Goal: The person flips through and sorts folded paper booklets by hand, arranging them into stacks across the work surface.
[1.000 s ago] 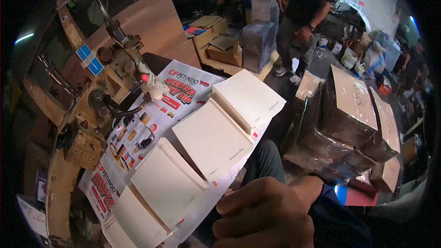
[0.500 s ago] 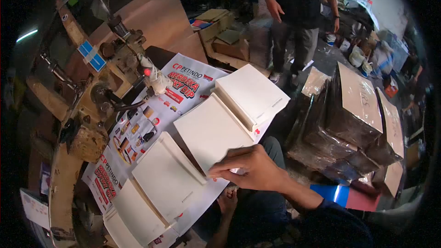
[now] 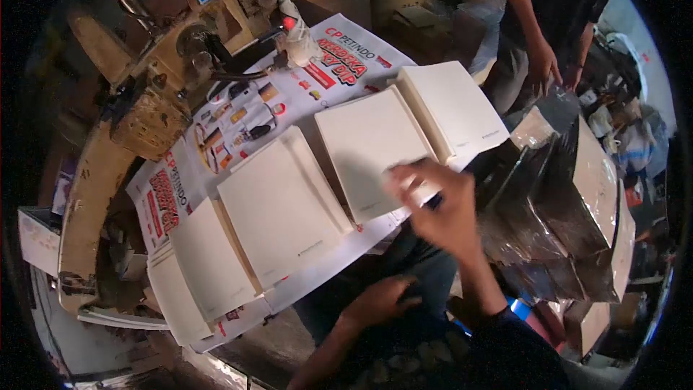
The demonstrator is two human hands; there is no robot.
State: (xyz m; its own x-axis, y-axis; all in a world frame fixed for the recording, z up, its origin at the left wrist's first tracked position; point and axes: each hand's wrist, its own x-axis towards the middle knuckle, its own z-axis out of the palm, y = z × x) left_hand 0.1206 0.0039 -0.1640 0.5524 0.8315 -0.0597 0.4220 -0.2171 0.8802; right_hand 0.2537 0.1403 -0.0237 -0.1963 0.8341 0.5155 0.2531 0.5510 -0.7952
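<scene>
My right hand (image 3: 440, 206) hovers over the lower right part of a stack of cream-white printed sheets (image 3: 372, 141). Its fingers are curled together and blurred; a small pale spot shows at them, too unclear to name. Low over my lap is my left hand (image 3: 381, 300), its thumb and fingers loosely apart with nothing seen in them. Beside the middle stack lie another stack (image 3: 278, 202) on the left and a further one (image 3: 455, 105) on the right. More stacks (image 3: 206, 260) overlap at the lower left, each offset from its neighbour.
A printed poster sheet (image 3: 238, 119) covers the table beneath the stacks. A worn metal machine (image 3: 151, 119) stands along the left. Plastic-wrapped bundles (image 3: 563, 195) are piled at the right. Another person (image 3: 548, 22) stands behind them, hands lowered near the pile.
The view has shifted, moving the table and machine up in the frame. My right hand has moved right and up from between two stacks. The other person has come closer to the wrapped bundles.
</scene>
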